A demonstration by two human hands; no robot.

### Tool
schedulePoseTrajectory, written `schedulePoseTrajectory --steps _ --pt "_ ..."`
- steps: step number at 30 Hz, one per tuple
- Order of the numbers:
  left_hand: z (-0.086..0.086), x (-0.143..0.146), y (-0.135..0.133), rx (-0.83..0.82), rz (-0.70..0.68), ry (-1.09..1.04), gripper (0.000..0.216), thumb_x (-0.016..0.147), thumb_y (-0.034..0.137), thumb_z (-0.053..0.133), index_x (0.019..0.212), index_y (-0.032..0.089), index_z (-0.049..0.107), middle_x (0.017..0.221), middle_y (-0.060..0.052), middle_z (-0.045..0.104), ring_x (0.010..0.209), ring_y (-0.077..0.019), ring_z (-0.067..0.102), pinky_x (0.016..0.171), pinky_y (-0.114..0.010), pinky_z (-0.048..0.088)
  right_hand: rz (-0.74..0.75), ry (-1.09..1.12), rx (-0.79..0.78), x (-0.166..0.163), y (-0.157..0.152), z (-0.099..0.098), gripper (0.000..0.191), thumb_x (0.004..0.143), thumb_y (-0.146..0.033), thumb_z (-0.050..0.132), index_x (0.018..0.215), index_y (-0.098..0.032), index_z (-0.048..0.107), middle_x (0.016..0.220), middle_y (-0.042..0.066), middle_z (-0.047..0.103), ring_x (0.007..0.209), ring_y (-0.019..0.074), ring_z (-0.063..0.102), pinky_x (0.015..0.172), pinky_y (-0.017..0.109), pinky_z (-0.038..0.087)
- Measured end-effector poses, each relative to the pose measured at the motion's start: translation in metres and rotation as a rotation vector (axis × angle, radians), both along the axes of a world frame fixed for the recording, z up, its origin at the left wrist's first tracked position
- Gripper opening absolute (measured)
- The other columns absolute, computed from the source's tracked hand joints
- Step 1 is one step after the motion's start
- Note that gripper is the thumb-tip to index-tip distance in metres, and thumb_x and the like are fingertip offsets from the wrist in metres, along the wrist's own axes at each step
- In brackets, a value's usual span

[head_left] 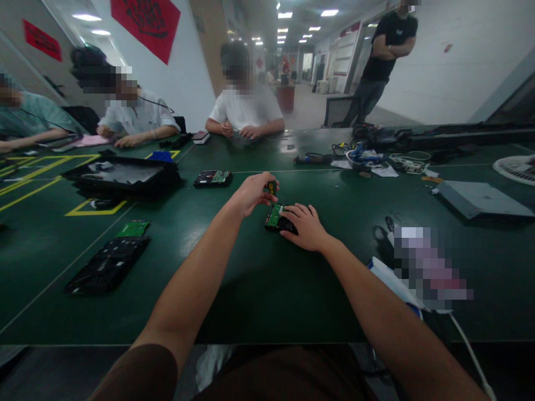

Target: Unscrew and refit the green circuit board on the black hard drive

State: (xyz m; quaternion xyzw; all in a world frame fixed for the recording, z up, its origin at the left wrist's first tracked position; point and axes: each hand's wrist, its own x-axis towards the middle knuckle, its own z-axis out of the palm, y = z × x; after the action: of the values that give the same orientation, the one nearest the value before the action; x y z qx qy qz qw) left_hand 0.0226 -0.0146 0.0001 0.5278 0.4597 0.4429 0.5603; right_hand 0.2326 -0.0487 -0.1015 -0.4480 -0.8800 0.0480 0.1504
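A small black device with a green circuit board (276, 217) lies on the dark green table (259, 278) in front of me. My right hand (305, 225) rests flat over its right side, fingers spread and pressing it down. My left hand (253, 192) hovers just above and behind the device, its fingers pinched round a small dark tool with a yellow mark (271, 186).
A second black device with a green board (213, 178) lies farther back. A black tray (121, 177) sits at the left, with a flat black panel (106, 266) and a green board (132, 228) nearer. Cables and tools (368, 156) clutter the right. Several people sit opposite; one person stands at the back right.
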Motion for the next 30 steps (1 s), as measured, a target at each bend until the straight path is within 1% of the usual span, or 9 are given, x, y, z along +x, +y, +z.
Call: schedulePoseTrajectory --steps 5,9,13,16,20,26,28,30 --pt "-0.0007 -0.0014 -0.0001 0.035 0.009 0.026 0.028 0.085 0.038 0.059 0.092 0.014 0.071 0.091 -0.01 0.07 0.058 -0.0126 0.064 0.048 -0.023 0.042 0.004 -0.007 -0.012 0.0005 -0.0001 0.0021 0.061 0.096 -0.056 0.056 0.151 -0.03 0.049 0.162 0.006 0.042 0.152 0.0394 0.028 0.122 0.068 0.016" --pt "0.0005 -0.0005 -0.0023 0.006 -0.012 -0.003 0.028 0.085 0.038 0.057 0.095 0.014 0.068 0.098 -0.012 0.072 0.058 -0.0148 0.066 0.048 -0.025 0.045 0.006 -0.002 -0.007 0.0007 -0.0004 0.0021 0.061 0.096 -0.056 0.056 0.15 -0.03 0.049 0.161 0.006 0.043 0.152 0.0396 0.028 0.122 0.069 0.015" --pt "0.0024 0.001 -0.0039 -0.029 -0.008 -0.033 0.024 0.086 0.037 0.056 0.096 0.016 0.063 0.096 -0.013 0.074 0.059 -0.0171 0.068 0.05 -0.026 0.047 0.007 -0.001 -0.009 0.0008 -0.0004 0.0018 0.061 0.096 -0.056 0.055 0.151 -0.03 0.049 0.162 0.006 0.042 0.152 0.0394 0.026 0.122 0.068 0.014" --pt "0.0027 0.0012 -0.0038 -0.015 0.009 -0.015 0.023 0.087 0.037 0.056 0.093 0.016 0.065 0.093 -0.012 0.073 0.061 -0.0163 0.068 0.051 -0.025 0.046 0.005 -0.007 -0.017 0.0009 0.0002 0.0016 0.062 0.096 -0.057 0.054 0.152 -0.031 0.048 0.163 0.006 0.041 0.153 0.0394 0.025 0.123 0.068 0.013" --pt "0.0022 0.001 -0.0034 0.008 0.01 0.008 0.024 0.087 0.036 0.057 0.091 0.015 0.069 0.091 -0.01 0.071 0.058 -0.0135 0.066 0.049 -0.023 0.043 0.007 -0.009 -0.017 0.0009 0.0007 0.0009 0.062 0.096 -0.058 0.055 0.152 -0.031 0.048 0.162 0.007 0.041 0.153 0.0395 0.026 0.123 0.068 0.013" --pt "0.0022 0.002 -0.0049 -0.036 -0.022 -0.019 0.025 0.088 0.037 0.056 0.099 0.016 0.063 0.094 -0.011 0.074 0.056 -0.0153 0.066 0.048 -0.025 0.045 0.005 0.009 -0.003 0.0004 -0.0003 -0.0002 0.061 0.095 -0.056 0.057 0.151 -0.03 0.049 0.161 0.006 0.043 0.152 0.0393 0.027 0.122 0.067 0.015" --pt "0.0022 0.0025 -0.0051 -0.028 -0.011 -0.015 0.023 0.088 0.037 0.056 0.099 0.017 0.062 0.094 -0.011 0.074 0.057 -0.0158 0.067 0.049 -0.025 0.046 0.006 0.007 -0.003 0.0003 -0.0003 -0.0001 0.061 0.095 -0.055 0.057 0.15 -0.03 0.05 0.161 0.007 0.043 0.152 0.0394 0.028 0.122 0.068 0.015" --pt "0.0022 0.003 -0.0053 0.007 0.004 0.015 0.023 0.088 0.036 0.056 0.096 0.016 0.064 0.095 -0.011 0.073 0.059 -0.0159 0.069 0.051 -0.025 0.047 0.007 0.003 -0.002 0.0002 0.0 0.0001 0.061 0.096 -0.055 0.057 0.15 -0.029 0.05 0.161 0.007 0.043 0.151 0.0396 0.028 0.122 0.068 0.015"
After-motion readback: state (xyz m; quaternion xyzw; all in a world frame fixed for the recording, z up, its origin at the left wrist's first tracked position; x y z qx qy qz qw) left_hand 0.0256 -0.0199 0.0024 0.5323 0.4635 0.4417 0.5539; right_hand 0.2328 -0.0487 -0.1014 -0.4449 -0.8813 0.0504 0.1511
